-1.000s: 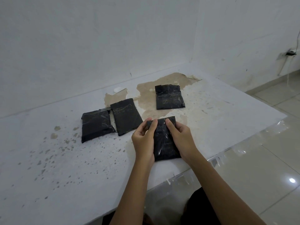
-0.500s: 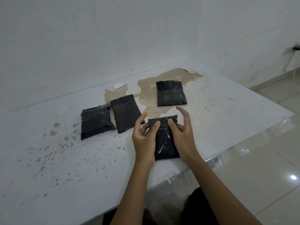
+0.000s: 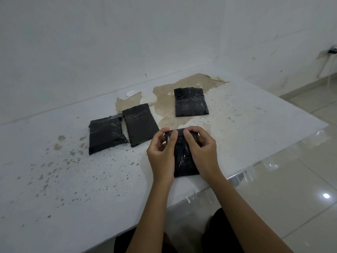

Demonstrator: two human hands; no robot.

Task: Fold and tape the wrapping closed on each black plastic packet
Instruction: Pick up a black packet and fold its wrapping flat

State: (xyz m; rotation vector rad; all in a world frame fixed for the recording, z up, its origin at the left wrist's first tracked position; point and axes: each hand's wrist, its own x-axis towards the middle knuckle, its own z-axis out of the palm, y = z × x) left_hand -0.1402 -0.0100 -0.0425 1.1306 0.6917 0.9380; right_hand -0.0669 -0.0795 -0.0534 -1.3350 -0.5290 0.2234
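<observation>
Packet [image 3: 183, 157] between both hands' grip.

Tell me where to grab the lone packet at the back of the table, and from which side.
Judging by its pose, take the back packet by its near right corner, from the right. It lies flat on the table with open surface on that side, apart from the other packets, so fingers can slide under an edge. Avoid the taped fold across its far part. Both the left hand and right hand now grip the near packet.
</observation>
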